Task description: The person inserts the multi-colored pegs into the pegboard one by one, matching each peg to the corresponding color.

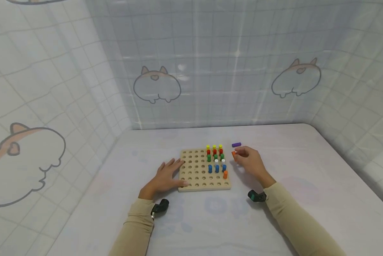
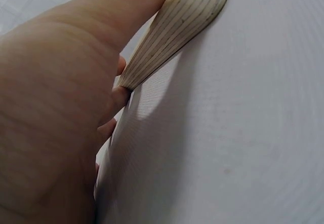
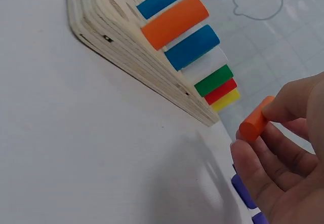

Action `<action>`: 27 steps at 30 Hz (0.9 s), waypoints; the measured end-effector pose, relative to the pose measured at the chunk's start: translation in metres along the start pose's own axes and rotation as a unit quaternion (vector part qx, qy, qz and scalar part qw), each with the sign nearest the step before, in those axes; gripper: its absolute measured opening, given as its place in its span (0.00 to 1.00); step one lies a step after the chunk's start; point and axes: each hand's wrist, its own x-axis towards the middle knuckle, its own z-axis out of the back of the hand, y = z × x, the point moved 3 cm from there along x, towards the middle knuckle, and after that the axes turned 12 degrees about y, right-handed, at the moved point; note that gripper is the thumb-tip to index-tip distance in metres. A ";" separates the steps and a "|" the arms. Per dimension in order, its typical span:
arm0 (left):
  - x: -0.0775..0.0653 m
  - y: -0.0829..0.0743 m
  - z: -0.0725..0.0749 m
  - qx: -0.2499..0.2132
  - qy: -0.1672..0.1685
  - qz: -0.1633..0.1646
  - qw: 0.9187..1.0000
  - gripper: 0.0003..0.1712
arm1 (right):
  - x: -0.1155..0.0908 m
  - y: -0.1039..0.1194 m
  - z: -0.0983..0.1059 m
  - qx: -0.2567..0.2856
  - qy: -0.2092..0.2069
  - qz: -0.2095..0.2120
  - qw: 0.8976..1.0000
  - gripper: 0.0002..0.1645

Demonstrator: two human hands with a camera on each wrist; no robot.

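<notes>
A square wooden pegboard with rows of round holes lies flat on the table. My left hand rests at its left edge, fingers spread and thumb on the near left corner. To the right of the board, my right hand pinches an orange peg between thumb and fingers, just above the table. Another orange peg stands in the board's right column. Behind it are blue pegs, white pegs, green pegs, red pegs and yellow pegs, all upright.
Purple pegs lie on the table beyond my right hand; in the head view they look like one purple bar. A white cloth covers the table. Curtains with a grid print hang behind and at both sides.
</notes>
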 end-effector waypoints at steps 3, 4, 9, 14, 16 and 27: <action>0.000 0.000 0.000 -0.002 -0.003 0.003 1.000 0.61 | -0.002 0.000 -0.001 0.005 0.009 0.012 1.000 0.25; 0.000 0.000 0.000 -0.003 -0.003 0.004 1.000 0.61 | -0.003 0.001 -0.001 0.009 0.013 0.016 1.000 0.26; 0.000 0.000 0.000 -0.005 0.001 0.005 1.000 0.61 | -0.010 0.003 -0.005 0.027 0.034 0.029 0.999 0.26; -0.001 0.001 0.001 -0.002 -0.001 0.004 1.000 0.61 | -0.016 0.008 -0.010 0.042 0.050 0.033 0.997 0.24; -0.001 0.001 0.002 -0.001 -0.003 0.004 1.000 0.61 | -0.019 0.009 -0.011 0.039 0.054 0.035 0.997 0.24; -0.001 -0.003 0.002 -0.002 -0.001 -0.002 1.000 0.61 | -0.027 0.018 -0.020 0.078 0.085 0.050 0.992 0.21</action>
